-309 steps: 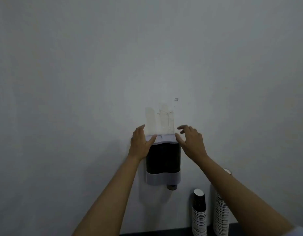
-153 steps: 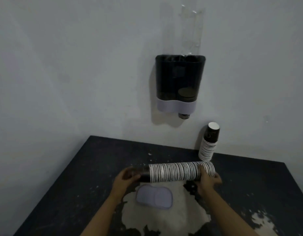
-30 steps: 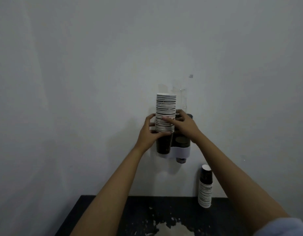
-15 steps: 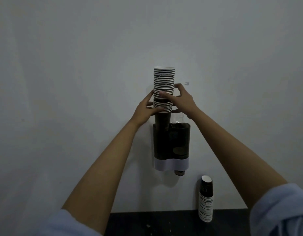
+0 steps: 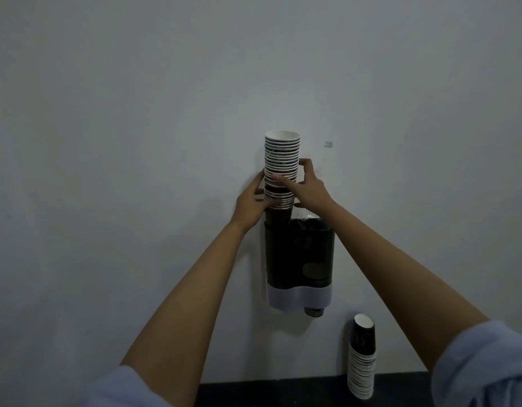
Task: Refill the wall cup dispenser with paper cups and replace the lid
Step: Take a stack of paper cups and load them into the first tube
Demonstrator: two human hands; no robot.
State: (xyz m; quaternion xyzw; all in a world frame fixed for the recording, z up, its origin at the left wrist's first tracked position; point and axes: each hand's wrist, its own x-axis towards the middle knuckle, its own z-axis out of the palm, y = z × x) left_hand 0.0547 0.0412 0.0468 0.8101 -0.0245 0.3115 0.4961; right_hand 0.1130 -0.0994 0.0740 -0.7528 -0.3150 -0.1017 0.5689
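A dark, lidless cup dispenser (image 5: 299,254) with a pale lower band hangs on the wall. A tall stack of paper cups (image 5: 281,160) with white rims stands upright over its left opening, its dark bottom cup just entering the top. My left hand (image 5: 251,204) grips the stack's lower part from the left. On the right side, my right hand (image 5: 305,189) wraps around the stack. The dispenser's right chamber shows a few cups low down. The lid is out of view.
A second stack of paper cups (image 5: 362,365) stands on the dark table (image 5: 283,392) against the wall, right of and below the dispenser. A small grey mark (image 5: 328,144) sits on the wall above.
Both hands carried the cup stack up from in front of the dispenser to above its left opening; in the last half second the stack barely moved.
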